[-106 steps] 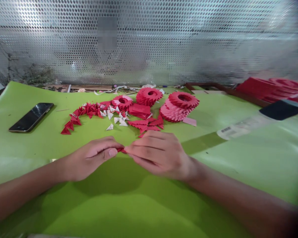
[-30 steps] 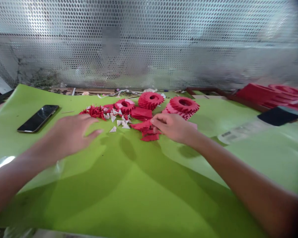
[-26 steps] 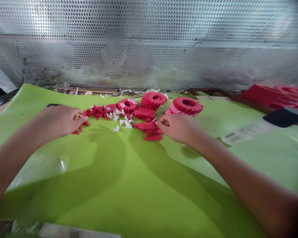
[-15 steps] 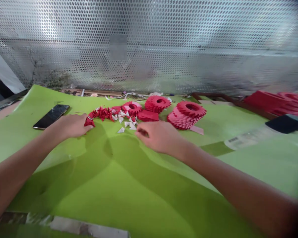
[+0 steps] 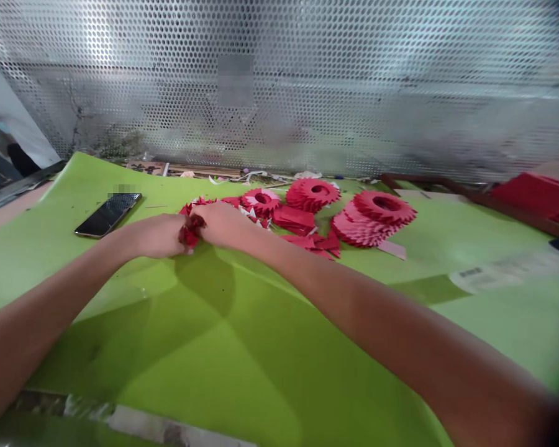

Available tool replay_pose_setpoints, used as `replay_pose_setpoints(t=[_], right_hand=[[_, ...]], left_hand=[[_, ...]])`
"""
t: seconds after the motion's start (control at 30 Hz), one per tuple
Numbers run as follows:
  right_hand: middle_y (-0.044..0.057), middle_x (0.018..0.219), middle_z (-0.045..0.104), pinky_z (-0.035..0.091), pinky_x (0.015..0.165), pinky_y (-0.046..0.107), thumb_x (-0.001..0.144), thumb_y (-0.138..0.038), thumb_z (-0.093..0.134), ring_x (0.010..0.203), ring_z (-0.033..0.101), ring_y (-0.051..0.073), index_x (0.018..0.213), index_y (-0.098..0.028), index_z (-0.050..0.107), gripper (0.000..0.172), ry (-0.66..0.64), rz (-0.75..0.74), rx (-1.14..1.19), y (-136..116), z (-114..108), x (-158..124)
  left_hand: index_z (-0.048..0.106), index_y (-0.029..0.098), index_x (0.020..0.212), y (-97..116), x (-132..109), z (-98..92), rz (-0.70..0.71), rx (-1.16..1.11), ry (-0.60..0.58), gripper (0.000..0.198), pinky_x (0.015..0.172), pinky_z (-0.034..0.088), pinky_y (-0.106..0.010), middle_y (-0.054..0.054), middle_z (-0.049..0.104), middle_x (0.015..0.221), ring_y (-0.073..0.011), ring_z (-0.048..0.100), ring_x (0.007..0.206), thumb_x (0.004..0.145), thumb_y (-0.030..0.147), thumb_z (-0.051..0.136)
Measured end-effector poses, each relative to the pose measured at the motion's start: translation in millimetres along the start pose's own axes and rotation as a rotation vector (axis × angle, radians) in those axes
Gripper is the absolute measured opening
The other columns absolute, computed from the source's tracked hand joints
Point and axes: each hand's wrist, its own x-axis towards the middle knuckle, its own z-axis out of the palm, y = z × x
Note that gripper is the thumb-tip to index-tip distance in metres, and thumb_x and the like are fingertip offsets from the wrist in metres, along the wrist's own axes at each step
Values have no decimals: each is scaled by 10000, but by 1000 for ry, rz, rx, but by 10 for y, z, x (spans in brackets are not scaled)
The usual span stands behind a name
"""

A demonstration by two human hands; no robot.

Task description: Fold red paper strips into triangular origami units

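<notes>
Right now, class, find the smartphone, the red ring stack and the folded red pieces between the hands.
smartphone (image 5: 107,215), head view, middle of screen.
red ring stack (image 5: 400,208), head view, top ring's toothed rim.
folded red pieces (image 5: 189,234), head view, middle of clump.

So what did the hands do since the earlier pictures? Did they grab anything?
The right hand moved left and now meets the left hand. They were apart a moment ago; now both close on a bunch of red folded paper pieces. The phone and the stacked red paper rings stayed as they were.
</notes>
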Motion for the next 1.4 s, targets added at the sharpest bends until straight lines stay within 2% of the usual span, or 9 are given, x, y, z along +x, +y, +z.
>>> replay_pose_setpoints(t=[0.3, 0.47, 0.6, 0.67, 0.77, 0.87, 1.07, 1.23, 1.4], right_hand=[[53, 908, 741, 390, 666, 273, 902, -182, 555, 784, 642, 182, 948, -190, 713, 164, -7, 50, 17, 142, -236, -682], [29, 917, 728, 389, 666, 277, 941, -286, 565, 772, 630, 181, 932, -212, 685, 142, 67, 122, 53, 228, -427, -1229], [30, 816, 673, 372, 592, 274, 969, -345, 522, 618, 564, 144, 956, -191, 607, 176, 159, 321, 225, 292, -426, -1521], [14, 787, 643, 367, 578, 270, 976, -360, 507, 596, 538, 133, 958, -196, 569, 176, 188, 371, 354, 292, -364, -1584], [13, 841, 639, 405, 611, 268, 941, -391, 573, 665, 553, 132, 930, -201, 569, 191, 144, 335, 548, 256, -275, -1617], [19, 871, 634, 422, 613, 269, 917, -438, 610, 695, 555, 132, 915, -195, 615, 244, 45, 288, 663, 208, -247, -1636], [-6, 819, 684, 395, 532, 252, 965, -472, 548, 608, 539, 117, 996, -216, 623, 269, -97, 332, 831, 144, -239, -1687], [9, 988, 736, 494, 777, 298, 935, -287, 607, 853, 649, 150, 1014, -230, 730, 157, -38, 204, 846, 151, -164, -1668], [26, 1002, 736, 504, 777, 309, 920, -255, 602, 871, 659, 169, 1038, -229, 746, 188, 20, 253, 821, 190, -93, -1641]], left_hand=[[678, 196, 995, 438, -90, 149, 29, -66, -48, 216, 650, 482, -311, -72, 746, 909, -249, 687, 764, 830, 283, 569], [682, 229, 1119, 565, -119, 267, 85, -284, -31, 272, 816, 546, -351, -57, 757, 1084, -244, 720, 929, 875, 282, 574], [497, 214, 1409, 554, -135, 313, 39, -299, 54, 499, 768, 572, -351, -98, 740, 1131, -246, 721, 937, 920, 303, 547], [433, 209, 1461, 542, -142, 300, 21, -299, 104, 542, 713, 575, -346, -125, 701, 1214, -238, 718, 888, 945, 348, 526], [562, 210, 1351, 543, -148, 243, -4, -270, 162, 442, 765, 573, -388, -131, 640, 1323, -248, 701, 932, 964, 409, 489], [680, 209, 1145, 556, -155, 202, 30, -332, 167, 356, 825, 559, -397, -93, 705, 1193, -248, 686, 967, 945, 456, 519], [607, 200, 1008, 654, -255, 293, 199, -611, 163, 187, 757, 567, -316, -38, 709, 884, -181, 683, 837, 980, 349, 498], [561, 209, 999, 797, -365, 344, 234, -655, 134, 148, 536, 518, -263, -30, 659, 792, -138, 588, 607, 989, 293, 439], [657, 223, 1001, 843, -369, 345, 258, -648, 172, 164, 534, 496, -233, -28, 685, 844, -134, 602, 651, 963, 293, 514]])
